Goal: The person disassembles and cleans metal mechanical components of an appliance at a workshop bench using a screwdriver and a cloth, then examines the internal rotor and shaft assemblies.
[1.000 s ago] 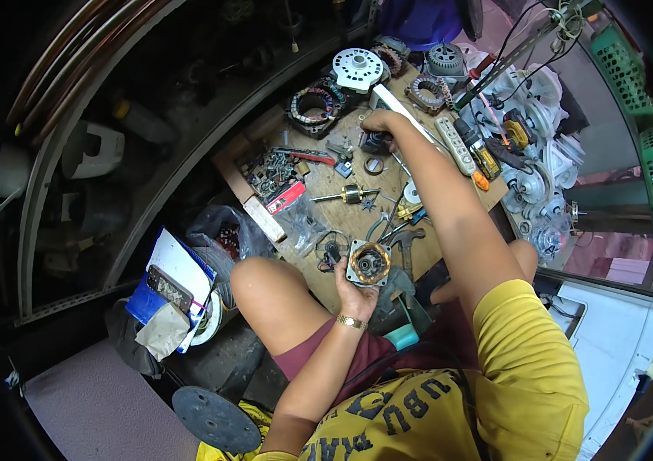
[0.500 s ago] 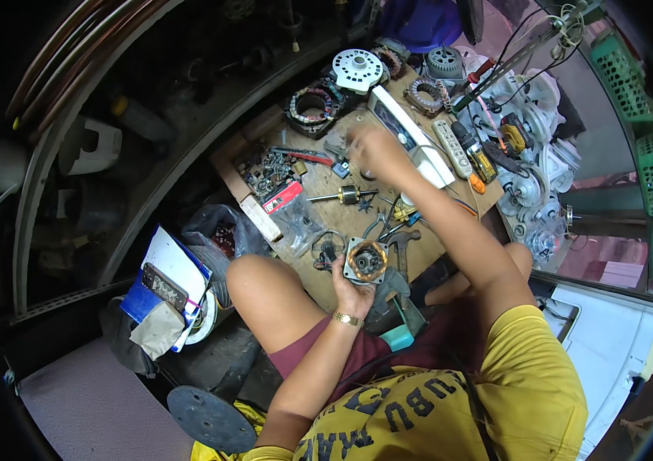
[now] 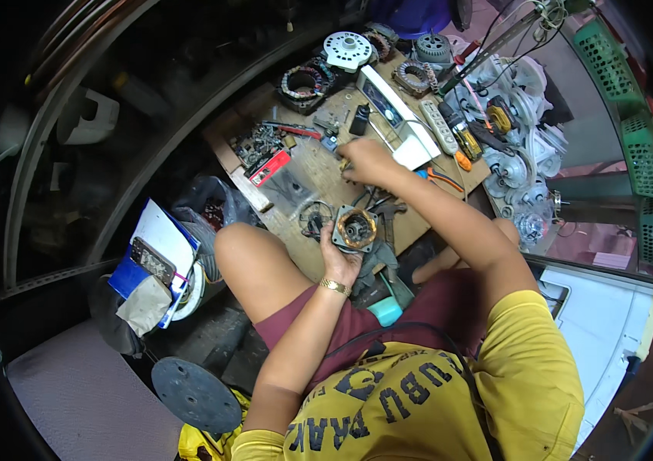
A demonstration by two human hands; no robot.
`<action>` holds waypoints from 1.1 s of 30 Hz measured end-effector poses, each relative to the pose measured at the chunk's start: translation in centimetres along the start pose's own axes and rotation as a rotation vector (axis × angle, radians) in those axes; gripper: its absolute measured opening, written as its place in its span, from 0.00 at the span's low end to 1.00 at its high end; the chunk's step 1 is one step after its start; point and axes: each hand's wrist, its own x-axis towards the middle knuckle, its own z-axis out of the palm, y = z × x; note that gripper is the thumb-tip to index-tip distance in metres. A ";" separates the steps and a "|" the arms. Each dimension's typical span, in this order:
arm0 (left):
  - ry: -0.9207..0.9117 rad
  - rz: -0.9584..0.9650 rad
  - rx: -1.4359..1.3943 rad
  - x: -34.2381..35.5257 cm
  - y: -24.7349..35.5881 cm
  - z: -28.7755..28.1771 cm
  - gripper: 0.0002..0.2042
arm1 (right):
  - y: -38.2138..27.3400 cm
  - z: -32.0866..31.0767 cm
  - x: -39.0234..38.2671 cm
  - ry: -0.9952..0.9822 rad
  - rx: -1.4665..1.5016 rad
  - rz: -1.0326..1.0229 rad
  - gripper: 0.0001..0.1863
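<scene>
My left hand [image 3: 339, 260], with a gold watch on its wrist, is closed around a motor stator [image 3: 373, 239]. The stator has a square metal housing, and its ring of copper windings faces up. Over the wooden workbench [image 3: 313, 164], my right hand [image 3: 370, 161] is closed on a motor rotor [image 3: 344, 164], mostly hidden by the fingers. Beside the left fingers lies a round black wire guard [image 3: 314, 218]. A hammer [image 3: 390, 215] and some pliers are just right of the stator, partly covered by my right arm.
Loose screws and small parts [image 3: 253, 146] fill the bench's left side, near a red-and-white box [image 3: 270, 167]. A small black bottle [image 3: 359, 121] stands behind my right hand. Farther back are wound stators [image 3: 305, 83], a white perforated motor cover [image 3: 347, 51] and a white power strip [image 3: 438, 127].
My right hand has come nearer and is now on the rotor that lay on the bench. The black bottle now shows behind it. My left hand keeps hold of the stator; the view has shifted slightly.
</scene>
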 end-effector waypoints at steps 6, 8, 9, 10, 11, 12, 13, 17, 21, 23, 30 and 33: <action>-0.045 -0.041 0.009 -1.1 -1.4 1.6 0.25 | -1.5 -9.4 -14.4 0.269 0.940 0.145 0.27; -0.052 -0.048 0.036 -1.7 -1.9 2.0 0.26 | -3.0 -8.2 -17.1 0.392 0.975 0.151 0.25; -0.084 -0.053 0.044 -1.9 -2.0 2.0 0.26 | -4.2 -7.6 -17.7 0.432 0.971 0.110 0.25; -0.116 -0.057 0.053 -2.0 -2.1 1.9 0.26 | -5.1 -6.8 -18.0 0.471 0.967 0.068 0.24; -0.108 -0.063 0.053 -2.2 -2.3 1.9 0.26 | -5.4 -6.0 -18.0 0.513 0.895 0.002 0.24; -0.109 -0.067 0.058 -2.4 -2.4 1.9 0.26 | -6.1 -5.1 -18.3 0.522 0.912 0.015 0.23; -0.119 -0.073 0.054 -2.5 -2.4 1.8 0.26 | -6.2 -4.5 -18.5 0.491 0.855 0.007 0.23; -0.128 -0.071 0.058 -2.8 -2.6 1.8 0.25 | -7.0 -2.4 -18.9 0.475 0.770 0.004 0.22; -0.127 -0.067 0.040 -2.8 -2.6 1.6 0.24 | -6.9 -0.9 -19.3 0.475 0.745 0.003 0.22; -0.131 -0.071 0.033 -2.8 -2.5 1.5 0.24 | -6.7 -0.3 -19.3 0.492 0.736 -0.002 0.22; -0.152 -0.064 0.039 -2.8 -2.6 1.3 0.24 | -6.6 0.6 -19.4 0.500 0.707 -0.016 0.21; -0.171 -0.062 0.039 -2.7 -2.7 1.2 0.24 | -6.8 0.7 -19.4 0.502 0.694 -0.012 0.21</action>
